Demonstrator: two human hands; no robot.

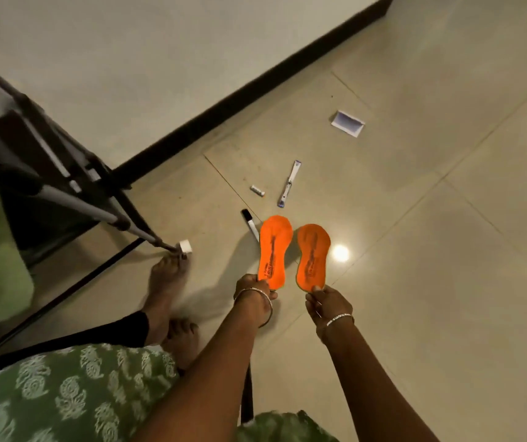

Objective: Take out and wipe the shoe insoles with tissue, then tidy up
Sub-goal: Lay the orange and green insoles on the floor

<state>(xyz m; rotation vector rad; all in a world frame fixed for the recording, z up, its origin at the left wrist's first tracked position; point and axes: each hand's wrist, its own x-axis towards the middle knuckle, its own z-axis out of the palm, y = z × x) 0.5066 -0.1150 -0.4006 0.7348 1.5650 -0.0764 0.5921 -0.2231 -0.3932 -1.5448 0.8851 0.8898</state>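
Pinches left insole (273,247) in left grip (254,290), right insole (313,255) in right grip (327,303), by heels, lower centre, seemingly for wiping.

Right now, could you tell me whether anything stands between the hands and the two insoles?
Nothing does: the left hand pinches the left insole by its heel, the right hand the right insole. No shoes are in view.
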